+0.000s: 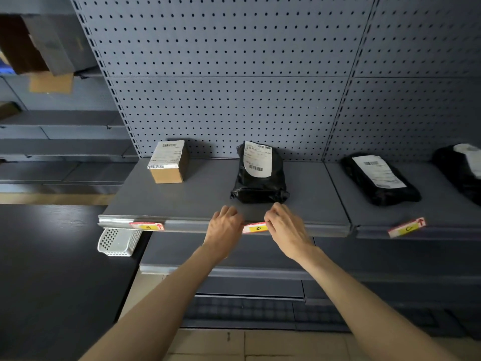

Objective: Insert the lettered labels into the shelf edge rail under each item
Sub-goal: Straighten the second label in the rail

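Left hand [226, 225] and right hand [285, 227] pinch the ends of the B label [256, 228] against the shelf edge rail [187, 225], at six o'clock of the black parcel [259, 175]. The A label [147, 226] sits at nine o'clock.

The B label [256, 227] was held against the shelf edge rail [187, 225] by the left hand [225, 226] at one end and the right hand [285, 229] at the other, just below the black parcel [259, 175]. The A label [147, 226] was seated in the rail under the cardboard box [169, 162]. The C label [407, 227] was seen tilted at the next shelf's edge, near a second black parcel [380, 178]. A white perforated basket [118, 242] was visible under the rail's left end.
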